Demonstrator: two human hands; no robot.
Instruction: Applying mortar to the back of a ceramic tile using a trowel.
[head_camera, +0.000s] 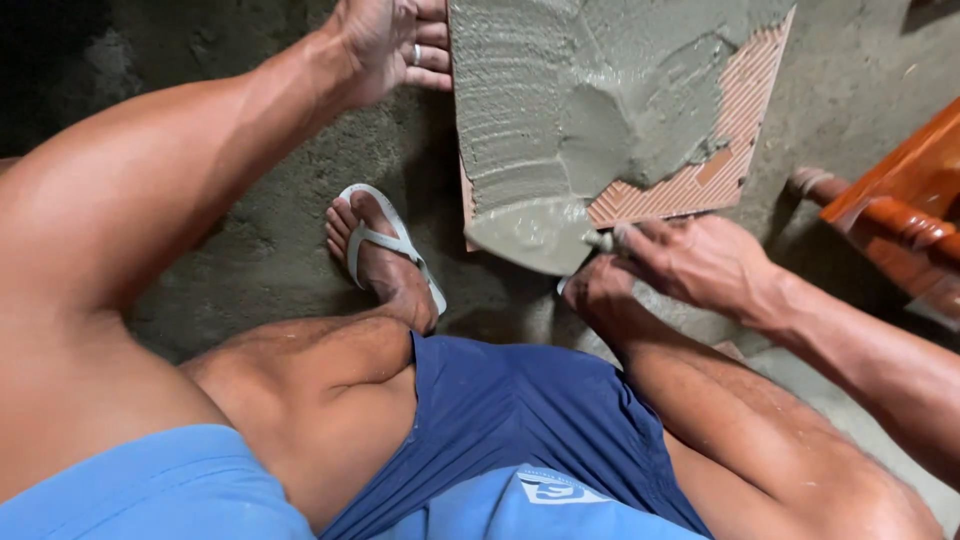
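A square tile (735, 130) lies back-side up on the floor, its ribbed orange surface mostly covered in wet grey mortar (560, 90). My right hand (700, 262) grips the handle of a trowel (530, 232), whose mortar-coated blade rests on the tile's near edge. My left hand (390, 40), wearing a ring, holds the tile's left edge with its fingers on the rim.
I squat over the rough grey cement floor (260, 250); my left foot in a white flip-flop (385, 245) sits just left of the tile. Carved reddish wooden furniture (900, 210) stands at the right.
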